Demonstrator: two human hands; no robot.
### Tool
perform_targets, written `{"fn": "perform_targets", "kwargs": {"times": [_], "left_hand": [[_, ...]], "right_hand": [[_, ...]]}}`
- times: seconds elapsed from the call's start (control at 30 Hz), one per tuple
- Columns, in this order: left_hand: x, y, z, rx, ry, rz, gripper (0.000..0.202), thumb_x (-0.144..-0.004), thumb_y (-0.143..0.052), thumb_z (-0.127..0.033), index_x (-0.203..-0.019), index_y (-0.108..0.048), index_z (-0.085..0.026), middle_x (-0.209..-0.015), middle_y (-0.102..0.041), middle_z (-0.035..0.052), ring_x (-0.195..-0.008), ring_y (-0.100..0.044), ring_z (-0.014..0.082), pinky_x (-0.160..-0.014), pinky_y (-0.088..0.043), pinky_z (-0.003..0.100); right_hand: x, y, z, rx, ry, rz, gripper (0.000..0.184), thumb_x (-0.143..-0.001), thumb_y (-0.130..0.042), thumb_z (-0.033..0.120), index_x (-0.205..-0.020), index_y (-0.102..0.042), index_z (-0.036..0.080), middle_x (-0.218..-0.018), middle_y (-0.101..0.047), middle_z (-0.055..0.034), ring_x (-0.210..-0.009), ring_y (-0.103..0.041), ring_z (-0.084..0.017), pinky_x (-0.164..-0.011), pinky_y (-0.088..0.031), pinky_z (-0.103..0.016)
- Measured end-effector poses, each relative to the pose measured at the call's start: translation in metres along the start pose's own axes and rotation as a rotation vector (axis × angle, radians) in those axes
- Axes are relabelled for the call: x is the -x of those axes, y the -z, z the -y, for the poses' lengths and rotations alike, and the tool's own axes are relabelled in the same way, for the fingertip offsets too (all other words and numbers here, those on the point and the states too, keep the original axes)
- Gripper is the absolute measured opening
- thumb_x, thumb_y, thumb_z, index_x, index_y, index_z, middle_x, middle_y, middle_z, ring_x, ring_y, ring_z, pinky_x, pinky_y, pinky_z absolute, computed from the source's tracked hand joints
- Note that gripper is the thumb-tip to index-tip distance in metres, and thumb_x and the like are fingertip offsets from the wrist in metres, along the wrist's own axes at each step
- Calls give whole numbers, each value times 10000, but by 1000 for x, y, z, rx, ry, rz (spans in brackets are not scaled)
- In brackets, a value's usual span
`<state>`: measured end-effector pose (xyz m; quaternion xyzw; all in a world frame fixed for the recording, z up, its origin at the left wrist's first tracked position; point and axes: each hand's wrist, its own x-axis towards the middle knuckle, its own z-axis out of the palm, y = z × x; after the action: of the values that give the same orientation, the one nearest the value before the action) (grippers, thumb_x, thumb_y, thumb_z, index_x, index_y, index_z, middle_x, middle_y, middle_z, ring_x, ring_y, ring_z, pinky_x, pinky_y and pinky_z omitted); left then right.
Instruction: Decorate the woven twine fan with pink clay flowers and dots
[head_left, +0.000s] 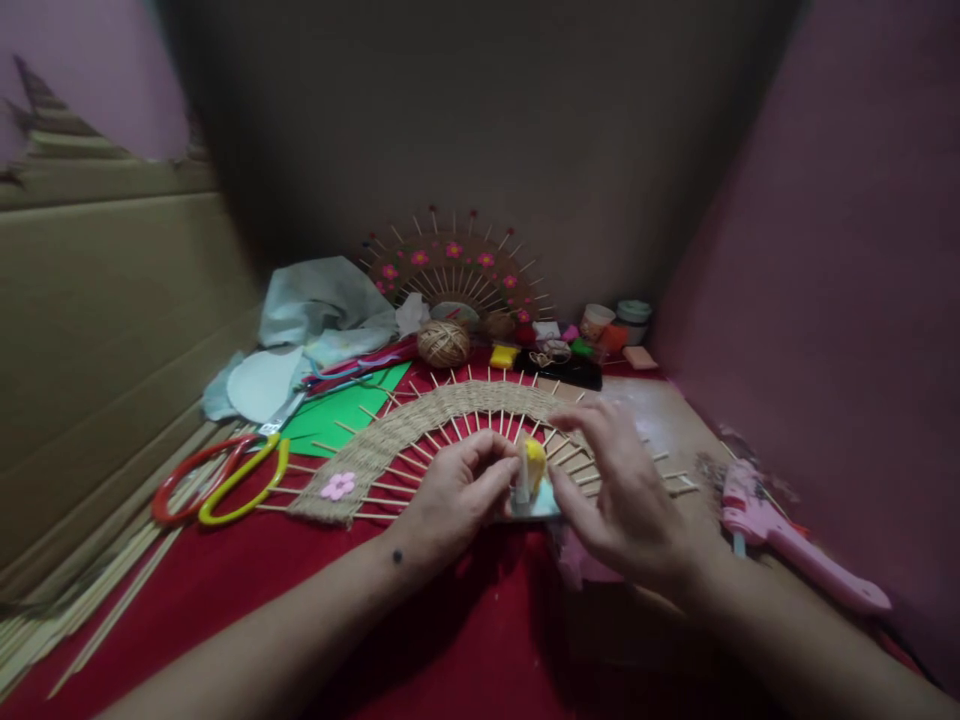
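A half-round fan of woven twine and wooden sticks (420, 425) lies on the red cloth (315, 590), with a pink flower (338, 486) stuck on its left end. My left hand (457, 495) is closed in a pinch on a small yellow piece (534, 465) at the fan's hub. My right hand (622, 490) hovers just right of that piece, fingers curled and apart, over the fan's right sticks; it is somewhat blurred.
Red and yellow-handled scissors (217, 480) lie at left beside loose sticks (90, 600). A pink glue gun (787, 540) lies at right. Behind are a twine ball (443, 343), green paper (341, 410), a finished flowered fan (457, 270), small cups and coloured bits. Cardboard walls enclose the space.
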<state>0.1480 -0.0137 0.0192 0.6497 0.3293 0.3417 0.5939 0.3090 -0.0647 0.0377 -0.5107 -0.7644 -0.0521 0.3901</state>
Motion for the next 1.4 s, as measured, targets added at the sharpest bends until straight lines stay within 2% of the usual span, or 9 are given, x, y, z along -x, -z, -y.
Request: {"fn": "perform_targets", "kwargs": {"times": [0.07,0.17,0.33,0.5,0.7,0.87,1.1,1.27,1.4], "left_hand": [[2,-2,0,-14,-6,-6,143,-831,-509,-270,-750,-503,-152,-559,-504,-38,-476,-430,62,-463,-347,189],[6,-3,4,-93,-59,1,149,-865,-456,-286,-787,-497,-167,-597,-525,-26,-504,-468,83,-479,-375,205],[8,-2,16,-527,-413,-45,130,-881,-404,-184,-819,-517,-171,-773,-553,27,-714,-517,134,-679,-431,277],[8,-4,19,-750,-659,-57,116,-877,-376,-116,-877,-478,-171,-814,-546,49,-733,-514,149,-681,-430,286],[11,-10,19,-886,-593,-165,87,-869,-363,-141,-862,-432,-194,-753,-537,21,-662,-521,147,-615,-426,280],[10,-12,22,-1075,-647,-199,97,-856,-355,-161,-811,-435,-191,-699,-505,27,-585,-459,153,-530,-385,286],[7,-7,10,-677,-451,-44,84,-886,-413,-207,-838,-471,-170,-759,-544,23,-683,-504,132,-644,-426,279],[6,-7,10,-657,-511,-22,159,-900,-359,-152,-800,-482,-155,-760,-511,40,-702,-466,138,-677,-412,294],[5,-7,12,-686,-509,-43,154,-897,-349,-141,-797,-464,-163,-751,-493,32,-679,-453,133,-647,-409,282]], "right_hand": [[1,2,6,-8,-37,6,67,-796,-499,198,-853,-509,166,-791,-528,-71,-749,-492,-196,-674,-421,-356],[5,-3,11,-62,-104,151,134,-827,-489,257,-714,-487,185,-670,-521,-21,-596,-456,-134,-555,-366,-283],[11,-15,9,-129,-194,168,137,-816,-470,202,-682,-486,185,-620,-530,-5,-538,-448,-107,-520,-343,-260],[12,-16,5,-164,-202,160,127,-786,-441,147,-676,-489,187,-604,-528,1,-533,-452,-106,-519,-345,-255],[12,-14,6,-73,-184,149,154,-777,-428,178,-627,-408,205,-548,-495,9,-477,-406,-104,-484,-303,-261],[11,-15,10,-16,-220,195,157,-758,-418,202,-606,-379,211,-549,-525,-19,-485,-439,-124,-494,-302,-280],[8,-15,9,-189,-257,169,148,-773,-417,165,-630,-410,205,-529,-461,27,-480,-400,-97,-491,-292,-253],[9,-15,6,-218,-236,151,166,-785,-425,162,-628,-391,205,-526,-417,45,-485,-374,-91,-493,-283,-245],[10,-17,4,-232,-245,183,151,-811,-431,182,-661,-423,197,-574,-471,29,-519,-414,-97,-516,-306,-245]]}}
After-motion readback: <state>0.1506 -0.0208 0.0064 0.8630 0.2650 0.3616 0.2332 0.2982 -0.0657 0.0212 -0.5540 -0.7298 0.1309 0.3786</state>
